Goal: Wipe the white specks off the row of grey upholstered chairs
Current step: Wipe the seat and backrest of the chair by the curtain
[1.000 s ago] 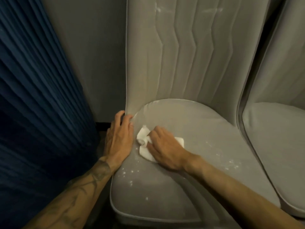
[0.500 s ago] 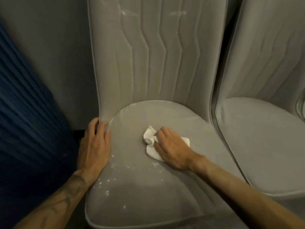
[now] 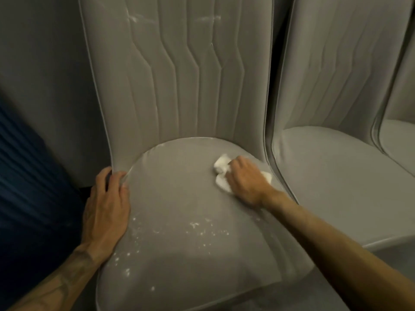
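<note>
Since a moment ago the right hand [image 3: 246,179] has slid its soft, crumpled white cloth [image 3: 221,168], pinned under flat fingers, right of centre; specks [image 3: 197,227] remain lower-centre; left hand [image 3: 105,209] splayed on the seat [image 3: 179,187] edge.

The grey chair [image 3: 179,97] was covered in a soft, matt cloth like velvet, with stitched zigzag channels down its back and a smooth piped cord along its edges. White specks [image 3: 197,227] looked dry and powdery on the seat's front half. The cloth [image 3: 221,173] under the right hand [image 3: 246,180] was white, crumpled and matt. At the left edge, a curtain [image 3: 29,176] was dark blue, pleated fabric.
</note>
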Available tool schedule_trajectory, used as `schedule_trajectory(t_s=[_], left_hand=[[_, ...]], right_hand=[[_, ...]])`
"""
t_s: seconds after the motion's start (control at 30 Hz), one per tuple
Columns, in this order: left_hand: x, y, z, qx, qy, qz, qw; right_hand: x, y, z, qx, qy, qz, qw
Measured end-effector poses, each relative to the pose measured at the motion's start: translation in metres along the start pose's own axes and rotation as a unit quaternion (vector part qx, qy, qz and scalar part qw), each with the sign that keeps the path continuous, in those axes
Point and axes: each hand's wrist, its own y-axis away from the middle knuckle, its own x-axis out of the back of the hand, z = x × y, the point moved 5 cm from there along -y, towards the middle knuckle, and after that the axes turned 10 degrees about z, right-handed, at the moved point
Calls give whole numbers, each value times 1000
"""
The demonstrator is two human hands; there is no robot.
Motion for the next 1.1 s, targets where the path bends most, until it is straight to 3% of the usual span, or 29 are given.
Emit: schedule_trajectory(t_s=[0.1,0.17,0.3,0.4,0.53,0.67,0.73,0.9,1.0,1.1], left_hand=[[1,1,0,-2,-6,7,1000],[1,1,1,-6,-8,12,1000],[1,2,3,-6,-2,9,1000],[1,2,3,-11,-4,7,1000],[2,0,-1,-15,-6,10,1000],[1,0,1,-13,-6,6,1000],[1,0,2,-12,-4,3,1000],[2,1,2,-16,4,0,1000],[2,1,2,-12,1,-2,1000],[3,0,3,-14,2,-3,1000]], right_hand=[[4,-5,31,-129,103,21,986],[-3,10,0,-90,70,34,993],[1,60,-54,24,-59,-17,998],[21,55,-20,5,-1,-24,1000],[33,54,7,-101,80,30,991],[20,100,-46,8,-31,11,999],[28,101,-29,26,-25,-8,999],[48,80,31,-141,50,11,989],[35,112,-28,-92,7,35,995],[35,130,-49,-35,-36,0,999]])
